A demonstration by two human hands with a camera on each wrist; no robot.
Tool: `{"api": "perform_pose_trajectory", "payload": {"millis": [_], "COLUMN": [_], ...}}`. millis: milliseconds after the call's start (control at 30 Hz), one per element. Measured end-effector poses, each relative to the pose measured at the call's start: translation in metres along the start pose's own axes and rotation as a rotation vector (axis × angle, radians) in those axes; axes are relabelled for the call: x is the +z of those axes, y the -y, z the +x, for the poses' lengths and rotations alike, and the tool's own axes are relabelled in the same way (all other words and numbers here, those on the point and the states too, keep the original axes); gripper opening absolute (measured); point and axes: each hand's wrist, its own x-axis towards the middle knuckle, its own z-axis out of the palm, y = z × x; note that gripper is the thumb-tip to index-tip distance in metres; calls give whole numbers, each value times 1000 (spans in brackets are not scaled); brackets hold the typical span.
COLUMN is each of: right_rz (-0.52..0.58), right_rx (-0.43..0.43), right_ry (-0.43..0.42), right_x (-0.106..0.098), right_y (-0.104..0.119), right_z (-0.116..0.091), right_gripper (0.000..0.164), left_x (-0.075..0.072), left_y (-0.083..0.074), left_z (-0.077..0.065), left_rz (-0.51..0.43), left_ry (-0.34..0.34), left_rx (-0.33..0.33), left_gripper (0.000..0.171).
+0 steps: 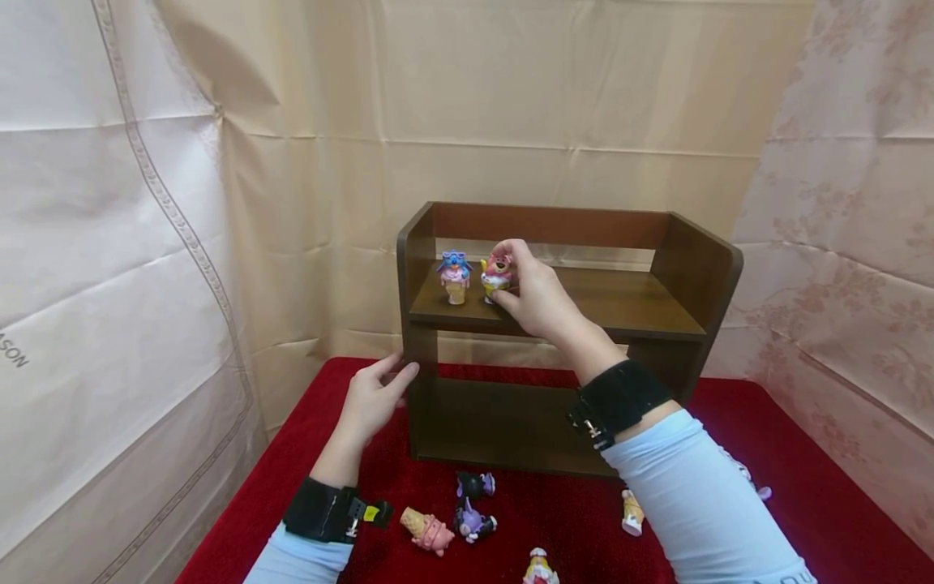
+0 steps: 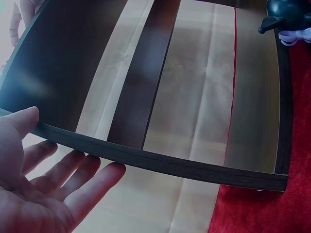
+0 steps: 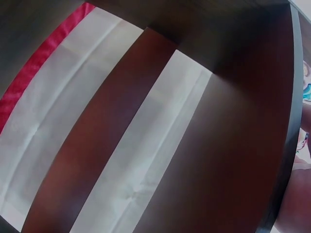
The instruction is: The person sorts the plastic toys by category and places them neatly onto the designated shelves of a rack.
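Note:
My right hand (image 1: 538, 294) pinches a pink bear figurine (image 1: 497, 272) in a yellow-and-white cup between thumb and fingers, at the upper board of a brown wooden shelf (image 1: 609, 298). Just left of it, a blue figurine with sunglasses (image 1: 456, 278) stands upright on an ice-cream cone base. My left hand (image 1: 374, 399) is at the shelf's left side panel. In the left wrist view, its fingers (image 2: 99, 187) are spread and fairly straight along the panel's edge. The right wrist view catches only slivers of the right hand (image 3: 295, 196) and figurines at its right border.
On the red cloth (image 1: 292, 503) in front lie a pink cone figurine (image 1: 427, 531), a black-and-purple figurine (image 1: 475, 485), a purple figurine (image 1: 474, 520), a yellow-haired figurine (image 1: 540, 565) and a cone figurine (image 1: 631, 513). A white-and-purple item (image 1: 763, 492) is partly hidden behind the right sleeve. Beige curtain (image 1: 525, 97) hangs behind.

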Motion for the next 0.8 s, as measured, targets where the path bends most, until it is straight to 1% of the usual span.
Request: {"api": "perform_pose_trajectory", "payload": {"millis": [200, 433, 633, 800], "right_rz": [-19, -25, -39, -41], "right_rx": [-10, -1, -28, -28], "right_ry": [-6, 2, -2, 0], "right_x": [1, 0, -1, -1], "right_y": [0, -1, 0, 0], "right_z": [0, -3, -4, -5], "right_gripper": [61, 68, 75, 76], "left_x": [0, 1, 1, 0], "left_y": [-1, -2, -2, 0], "left_z": [-1, -1, -1, 0], "left_rz": [0, 14, 14, 9], "left_ry": [-3, -11, -7, -5], "left_rx": [4, 7, 7, 7], "left_gripper": [54, 53, 54, 55]}}
